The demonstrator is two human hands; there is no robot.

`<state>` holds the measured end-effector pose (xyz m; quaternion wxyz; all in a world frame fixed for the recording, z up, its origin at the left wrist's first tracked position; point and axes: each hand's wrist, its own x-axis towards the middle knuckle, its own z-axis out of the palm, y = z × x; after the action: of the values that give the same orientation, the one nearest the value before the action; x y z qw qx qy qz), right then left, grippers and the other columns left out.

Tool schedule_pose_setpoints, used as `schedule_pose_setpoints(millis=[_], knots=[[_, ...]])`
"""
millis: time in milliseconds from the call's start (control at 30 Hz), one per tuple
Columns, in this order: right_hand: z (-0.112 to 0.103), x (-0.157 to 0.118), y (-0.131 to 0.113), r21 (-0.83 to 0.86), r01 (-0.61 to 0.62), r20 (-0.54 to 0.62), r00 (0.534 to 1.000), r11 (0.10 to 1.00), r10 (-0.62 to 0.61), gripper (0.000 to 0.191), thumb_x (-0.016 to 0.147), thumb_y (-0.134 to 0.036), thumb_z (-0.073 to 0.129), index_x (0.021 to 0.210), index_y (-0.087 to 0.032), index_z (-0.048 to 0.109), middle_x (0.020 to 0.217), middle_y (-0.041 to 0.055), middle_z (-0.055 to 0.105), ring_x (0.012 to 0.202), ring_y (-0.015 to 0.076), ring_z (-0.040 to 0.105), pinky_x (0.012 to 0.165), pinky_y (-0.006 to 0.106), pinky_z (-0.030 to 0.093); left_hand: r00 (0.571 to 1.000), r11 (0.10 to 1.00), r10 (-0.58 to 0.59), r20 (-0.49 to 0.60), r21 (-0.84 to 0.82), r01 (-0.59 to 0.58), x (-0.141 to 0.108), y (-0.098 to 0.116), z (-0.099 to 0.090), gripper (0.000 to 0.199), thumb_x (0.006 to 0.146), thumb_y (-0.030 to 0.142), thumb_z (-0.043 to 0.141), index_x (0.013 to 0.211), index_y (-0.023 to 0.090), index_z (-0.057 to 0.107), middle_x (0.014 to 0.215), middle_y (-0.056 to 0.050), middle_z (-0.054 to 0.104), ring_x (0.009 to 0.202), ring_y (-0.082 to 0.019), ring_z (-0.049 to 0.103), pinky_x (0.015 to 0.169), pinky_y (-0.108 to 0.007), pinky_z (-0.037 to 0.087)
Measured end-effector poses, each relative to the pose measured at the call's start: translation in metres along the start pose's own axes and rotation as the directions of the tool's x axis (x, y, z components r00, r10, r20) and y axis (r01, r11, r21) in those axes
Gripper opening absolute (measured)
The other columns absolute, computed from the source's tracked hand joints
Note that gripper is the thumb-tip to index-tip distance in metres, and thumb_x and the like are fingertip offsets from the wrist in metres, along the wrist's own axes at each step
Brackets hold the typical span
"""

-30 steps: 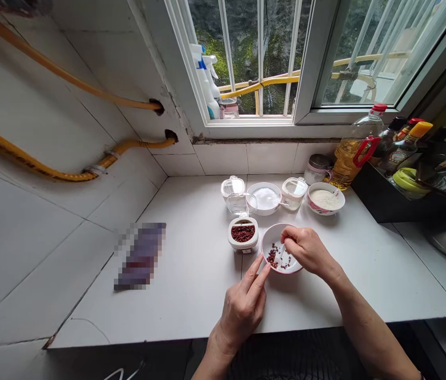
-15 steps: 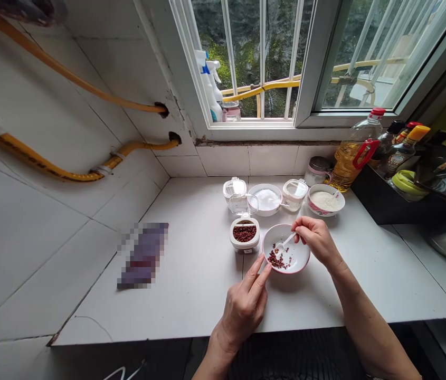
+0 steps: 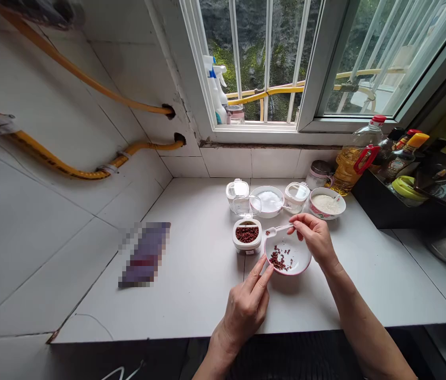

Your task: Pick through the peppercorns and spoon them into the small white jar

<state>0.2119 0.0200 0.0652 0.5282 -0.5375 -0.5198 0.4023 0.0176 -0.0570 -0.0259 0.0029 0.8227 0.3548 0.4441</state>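
My right hand (image 3: 314, 237) pinches the handle of a small white spoon (image 3: 282, 228). The spoon's head hangs over the far left rim of a white bowl (image 3: 300, 256) with a pink edge, and a little reddish-brown stuff shows in it. Inside the bowl lie scattered red-brown peppercorns (image 3: 278, 258), mostly at the left. Two stretched fingertips of my left hand (image 3: 246, 301) touch the bowl's near left rim; its other fingers are bent. Just left of the bowl stands a lidded jar (image 3: 247, 245), its clear lid raised, full of peppercorns.
Behind stand two white-lidded jars (image 3: 237, 188) (image 3: 297, 192), a bowl of white grains (image 3: 267, 214) and a flowered bowl (image 3: 328, 215). An oil bottle (image 3: 345, 169) and a black box (image 3: 377, 203) of bottles occupy the right. A pixelated dark packet (image 3: 147, 253) lies left.
The spoon has risen out of the bowl and shifted left to its far rim, toward the peppercorn jar. My left hand keeps its place at the bowl. The view has tilted slightly.
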Motion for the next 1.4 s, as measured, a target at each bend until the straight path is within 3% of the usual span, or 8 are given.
schedule_pose_setpoints(millis=[167, 333, 400, 533, 667, 867, 1100, 1400], knots=[[0.023, -0.012, 0.003, -0.138, 0.330, 0.035, 0.944, 0.934, -0.329, 0.015, 0.092, -0.029, 0.055, 0.092, -0.020, 0.066, 0.077, 0.0051, 0.074, 0.067, 0.0167, 0.065, 0.063, 0.030, 0.050, 1.000, 1.000, 0.004, 0.002, -0.008, -0.004, 0.000, 0.000, 0.000, 0.058, 0.089, -0.005, 0.044, 0.146, 0.010, 0.046, 0.142, -0.025, 0.054, 0.129, -0.026, 0.059, 0.089, -0.027, 0.060], [0.028, -0.020, 0.003, -0.361, 0.712, 0.260, 0.696, 0.602, -0.669, 0.019, 0.096, -0.015, 0.049, 0.095, -0.021, 0.067, 0.083, 0.0054, 0.076, 0.073, 0.0185, 0.066, 0.071, 0.032, 0.050, 1.000, 1.000, 0.006, 0.016, -0.005, -0.006, -0.001, 0.000, 0.000, 0.058, 0.089, -0.004, 0.043, 0.146, 0.009, 0.046, 0.142, -0.026, 0.054, 0.128, -0.025, 0.060, 0.088, -0.027, 0.061], [0.022, -0.019, 0.002, -0.399, 0.733, 0.246, 0.664, 0.551, -0.706, 0.018, 0.095, -0.014, 0.049, 0.094, -0.020, 0.066, 0.080, 0.0049, 0.075, 0.071, 0.0186, 0.065, 0.070, 0.032, 0.050, 1.000, 1.000, 0.005, 0.013, -0.003, -0.005, -0.001, 0.000, 0.000, 0.058, 0.090, -0.004, 0.043, 0.146, 0.010, 0.045, 0.142, -0.025, 0.054, 0.129, -0.025, 0.059, 0.088, -0.027, 0.060], [0.002, -0.015, 0.002, -0.522, 0.548, 0.130, 0.809, 0.654, -0.574, 0.018, 0.091, -0.016, 0.048, 0.086, -0.021, 0.065, 0.072, 0.0031, 0.071, 0.067, 0.0188, 0.064, 0.068, 0.030, 0.047, 1.000, 1.000, -0.003, 0.010, 0.000, 0.003, 0.000, 0.001, -0.001, 0.060, 0.091, -0.004, 0.044, 0.149, 0.013, 0.042, 0.143, -0.023, 0.054, 0.129, -0.025, 0.060, 0.088, -0.026, 0.060], [-0.007, -0.010, 0.010, -0.664, 0.383, 0.195, 0.918, 0.642, -0.345, 0.020, 0.084, -0.016, 0.046, 0.076, -0.022, 0.064, 0.068, 0.0037, 0.069, 0.062, 0.0180, 0.060, 0.064, 0.029, 0.040, 1.000, 1.000, -0.001, 0.012, 0.000, 0.001, 0.001, 0.001, -0.002, 0.060, 0.091, -0.004, 0.044, 0.149, 0.012, 0.043, 0.143, -0.022, 0.054, 0.129, -0.025, 0.060, 0.089, -0.026, 0.060], [0.005, -0.014, 0.015, -0.633, 0.357, 0.303, 0.931, 0.687, -0.204, 0.021, 0.081, -0.015, 0.045, 0.075, -0.021, 0.063, 0.069, 0.0027, 0.069, 0.061, 0.0159, 0.057, 0.063, 0.027, 0.037, 1.000, 1.000, -0.004, 0.011, -0.010, 0.004, 0.000, 0.001, -0.002, 0.060, 0.090, -0.004, 0.045, 0.148, 0.012, 0.043, 0.145, -0.022, 0.053, 0.128, -0.025, 0.060, 0.092, -0.028, 0.059], [0.003, -0.013, 0.006, -0.423, 0.110, 0.166, 0.985, 0.900, -0.043, 0.017, 0.076, -0.021, 0.045, 0.070, -0.022, 0.061, 0.058, -0.0008, 0.064, 0.056, 0.0157, 0.058, 0.061, 0.026, 0.042, 1.000, 1.000, 0.000, 0.009, -0.011, 0.000, 0.002, 0.001, -0.003, 0.061, 0.090, -0.005, 0.045, 0.148, 0.012, 0.043, 0.144, -0.022, 0.053, 0.131, -0.025, 0.057, 0.092, -0.027, 0.059], [-0.003, -0.008, 0.001, -0.272, -0.004, 0.048, 0.999, 0.962, 0.017, 0.017, 0.070, -0.030, 0.048, 0.066, -0.021, 0.063, 0.052, -0.0005, 0.062, 0.052, 0.0152, 0.053, 0.056, 0.027, 0.040, 1.000, 1.000, -0.004, 0.008, 0.000, 0.004, 0.001, 0.001, -0.001, 0.061, 0.091, -0.004, 0.044, 0.149, 0.013, 0.042, 0.144, -0.022, 0.054, 0.128, -0.025, 0.060, 0.089, -0.026, 0.060]])
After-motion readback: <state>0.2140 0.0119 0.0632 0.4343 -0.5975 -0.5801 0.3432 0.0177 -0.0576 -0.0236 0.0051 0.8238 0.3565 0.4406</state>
